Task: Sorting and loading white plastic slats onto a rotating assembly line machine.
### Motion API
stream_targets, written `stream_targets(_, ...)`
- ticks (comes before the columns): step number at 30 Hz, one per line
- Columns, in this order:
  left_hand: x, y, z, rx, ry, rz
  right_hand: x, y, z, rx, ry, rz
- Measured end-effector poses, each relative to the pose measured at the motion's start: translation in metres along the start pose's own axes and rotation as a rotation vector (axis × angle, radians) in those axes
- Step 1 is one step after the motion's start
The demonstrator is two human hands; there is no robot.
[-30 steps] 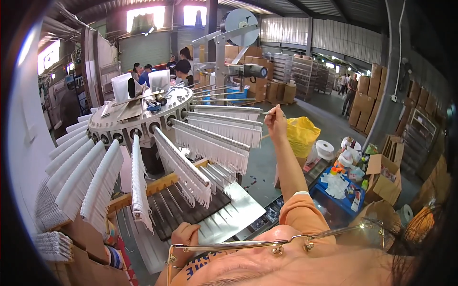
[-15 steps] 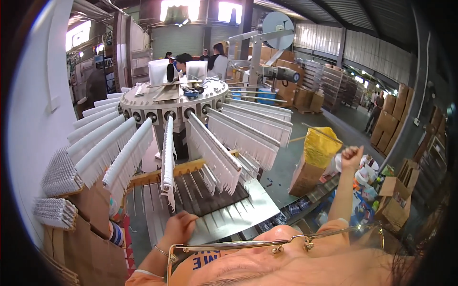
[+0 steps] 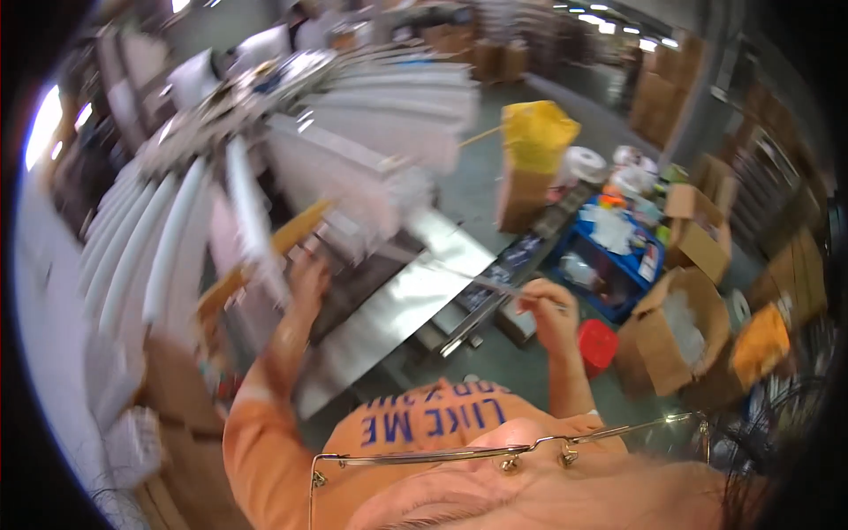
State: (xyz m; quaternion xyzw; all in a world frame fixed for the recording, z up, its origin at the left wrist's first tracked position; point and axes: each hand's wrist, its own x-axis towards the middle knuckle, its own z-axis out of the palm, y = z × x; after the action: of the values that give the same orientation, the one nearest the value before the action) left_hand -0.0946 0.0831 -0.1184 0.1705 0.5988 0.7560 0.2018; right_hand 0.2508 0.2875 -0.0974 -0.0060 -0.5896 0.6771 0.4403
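Note:
My right hand (image 3: 549,316) is closed on a thin metal rod (image 3: 495,284) that points left over the metal table (image 3: 442,238). My left hand (image 3: 309,281) reaches over the dark mat (image 3: 358,296) on that table, beside a white fringed strip (image 3: 252,208) hanging from a round machine (image 3: 238,93). Motion smears its fingers, so their grip does not show. More white fringed strips (image 3: 163,247) fan out from the machine on rods, blurred too.
A yellow bag (image 3: 539,132) sits on a carton at the right, near a narrow conveyor (image 3: 534,243). Beyond it are a blue crate (image 3: 618,287), a red container (image 3: 598,344) and open cartons (image 3: 676,340). A wooden bar (image 3: 296,228) crosses under the strips.
My view has tilted down and to the right. My right hand has come down and closer to my body with the rod. My left hand has moved forward, under the hanging strips.

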Motion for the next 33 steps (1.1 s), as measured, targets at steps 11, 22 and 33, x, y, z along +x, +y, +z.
stream_targets(11, 0.031, -0.006, 0.020, -0.295, 0.054, -0.024, 0.001, -0.055, 0.079, -0.733, -0.305, -0.380)
stream_targets(22, -0.046, 0.015, 0.055, 0.015, -0.193, 0.120, 0.023, -0.029, 0.111, -0.798, -0.333, -0.444)
stream_targets(33, 0.043, -0.014, 0.036, -0.284, -0.102, 0.078, 0.009, -0.056, 0.078, -0.820, -0.283, -0.472)
